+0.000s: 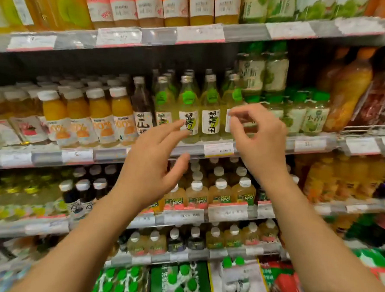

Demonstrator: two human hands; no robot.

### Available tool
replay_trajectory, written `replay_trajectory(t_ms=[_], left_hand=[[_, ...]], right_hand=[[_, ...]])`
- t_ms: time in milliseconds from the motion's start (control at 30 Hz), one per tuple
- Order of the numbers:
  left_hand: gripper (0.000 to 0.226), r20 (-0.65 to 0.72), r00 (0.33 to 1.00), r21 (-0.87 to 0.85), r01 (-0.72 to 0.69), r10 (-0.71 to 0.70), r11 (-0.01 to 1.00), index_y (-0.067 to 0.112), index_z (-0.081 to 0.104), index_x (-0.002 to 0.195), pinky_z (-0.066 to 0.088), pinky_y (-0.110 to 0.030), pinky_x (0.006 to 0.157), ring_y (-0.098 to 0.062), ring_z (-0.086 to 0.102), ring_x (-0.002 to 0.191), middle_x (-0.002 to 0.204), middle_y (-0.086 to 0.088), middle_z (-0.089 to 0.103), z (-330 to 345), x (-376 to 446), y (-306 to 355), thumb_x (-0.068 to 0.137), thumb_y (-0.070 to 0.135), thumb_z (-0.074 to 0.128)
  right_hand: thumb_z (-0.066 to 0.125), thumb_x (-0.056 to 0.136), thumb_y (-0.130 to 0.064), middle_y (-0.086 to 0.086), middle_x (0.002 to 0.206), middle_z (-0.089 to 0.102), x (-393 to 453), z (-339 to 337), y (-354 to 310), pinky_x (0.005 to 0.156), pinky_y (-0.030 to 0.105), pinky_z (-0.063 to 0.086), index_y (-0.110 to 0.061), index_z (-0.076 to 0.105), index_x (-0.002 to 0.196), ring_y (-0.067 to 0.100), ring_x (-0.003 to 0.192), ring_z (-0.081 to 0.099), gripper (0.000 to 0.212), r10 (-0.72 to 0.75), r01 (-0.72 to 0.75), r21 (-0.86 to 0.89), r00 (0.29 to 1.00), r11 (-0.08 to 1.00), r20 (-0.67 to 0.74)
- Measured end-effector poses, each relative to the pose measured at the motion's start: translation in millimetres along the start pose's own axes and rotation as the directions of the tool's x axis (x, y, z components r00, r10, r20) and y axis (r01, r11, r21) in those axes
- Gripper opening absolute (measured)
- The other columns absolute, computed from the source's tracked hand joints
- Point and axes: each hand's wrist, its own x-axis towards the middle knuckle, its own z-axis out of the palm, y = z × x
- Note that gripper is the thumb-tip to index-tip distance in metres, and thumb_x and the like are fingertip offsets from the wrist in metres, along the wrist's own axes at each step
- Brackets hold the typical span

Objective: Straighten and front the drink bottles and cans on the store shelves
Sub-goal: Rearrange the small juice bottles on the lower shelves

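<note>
Now both my hands hover empty, left hand (151,148) fingers spread, right hand (257,130) loosely curled, just before the lemon bottles (210,108); likely glass, heavy, slick, so I'd grip each at the label.

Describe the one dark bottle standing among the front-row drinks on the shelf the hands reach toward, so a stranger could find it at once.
Find the shelf at the level of the fingertips. Left of centre, a row of white-capped orange juice bottles meets a row of pale lemon drink bottles. Between them stands the dark bottle, the only dark-brown one in that front row.
</note>
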Motion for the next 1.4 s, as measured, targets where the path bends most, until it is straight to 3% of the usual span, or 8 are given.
replay_trajectory(t_ms=[133,233,433,633,800,967,1200,1400], left_hand=[[0.049,0.158,0.984,0.021,0.080,-0.083,0.997,0.016,0.061,0.136,0.034,-0.035,0.113,-0.022,0.050,0.134,0.148,-0.002,0.054,43.0,-61.7,-15.3,0.096,0.042,0.049],[0.058,0.291,0.937,0.114,0.167,-0.193,0.979,0.017,0.059,0.139,0.043,-0.047,0.111,-0.028,0.050,0.135,0.149,-0.005,0.053,65.9,-86.8,-36.7,0.094,0.050,0.040],[0.084,0.510,0.780,0.195,0.306,-0.363,0.932,0.024,0.048,0.148,0.037,-0.044,0.116,-0.026,0.037,0.145,0.160,-0.001,0.039,98.8,-115.1,-71.1,0.082,0.066,0.017],[0.061,0.604,0.722,0.145,0.316,-0.337,0.938,0.026,0.047,0.150,0.035,-0.041,0.117,-0.023,0.037,0.146,0.160,0.002,0.038,129.7,-142.6,-83.4,0.095,0.053,0.049],[0.059,0.634,0.725,0.093,0.276,-0.271,0.957,0.026,0.050,0.147,0.038,-0.041,0.115,-0.023,0.042,0.143,0.158,0.001,0.041,144.9,-144.5,-88.8,0.093,0.050,0.053],[0.062,0.698,0.701,0.006,0.200,-0.147,0.980,0.024,0.045,0.150,0.037,-0.041,0.116,-0.024,0.040,0.144,0.160,-0.001,0.038,183.6,-142.8,-86.7,0.094,0.049,0.052],[0.078,0.731,0.664,0.011,0.217,-0.156,0.976,0.024,0.017,0.161,0.018,-0.052,0.122,-0.029,0.004,0.156,0.170,-0.002,0.001,252.3,-145.1,-79.2,0.097,0.047,0.054],[0.090,0.731,0.632,0.091,0.286,-0.259,0.954,0.029,-0.005,0.162,0.013,-0.049,0.124,-0.024,-0.003,0.157,0.164,0.006,-0.026,282.8,-154.2,-84.0,0.097,0.049,0.053]], right_hand=[[0.068,0.095,-0.016,-0.013,0.094,0.068,-95.1,19.7,22.8,0.067,0.005,0.044,-0.020,0.075,0.099,-0.004,0.083,0.063,0.009,0.260,-0.259,-0.042,0.917,0.965,0.302],[0.067,0.095,-0.026,-0.012,0.107,0.069,-143.2,37.7,60.5,0.082,0.023,0.053,-0.023,0.072,0.111,0.001,0.092,0.064,0.018,0.393,-0.318,-0.232,0.779,0.919,0.488],[0.058,0.098,-0.036,0.004,0.151,0.048,-177.3,79.7,126.3,0.106,0.041,0.047,-0.018,0.042,0.152,0.025,0.134,0.049,0.059,0.486,-0.051,-0.533,0.489,0.845,0.724],[0.060,0.096,-0.034,0.013,0.158,0.033,-212.2,114.6,154.8,0.111,0.052,0.042,-0.010,0.031,0.154,0.034,0.145,0.032,0.069,0.588,0.079,-0.608,0.184,0.790,0.788],[0.057,0.097,-0.039,0.012,0.168,0.011,-230.4,116.5,163.9,0.114,0.056,0.036,-0.019,0.018,0.160,0.036,0.152,0.016,0.077,0.614,0.059,-0.627,0.150,0.777,0.775],[0.061,0.095,-0.030,0.010,0.165,0.022,-252.7,93.7,144.4,0.111,0.046,0.043,-0.024,0.030,0.158,0.037,0.145,0.033,0.071,0.660,-0.122,-0.652,0.244,0.748,0.711],[0.064,0.093,-0.032,0.008,0.167,0.022,-314.0,24.0,162.1,0.111,0.040,0.040,-0.020,0.035,0.156,0.032,0.144,0.039,0.070,0.824,-0.162,-0.808,0.095,0.566,0.558],[0.064,0.095,-0.030,0.009,0.162,0.029,-318.1,17.6,242.3,0.107,0.040,0.045,-0.016,0.035,0.155,0.031,0.137,0.047,0.068,0.802,-0.158,-0.789,0.041,0.594,0.596]])
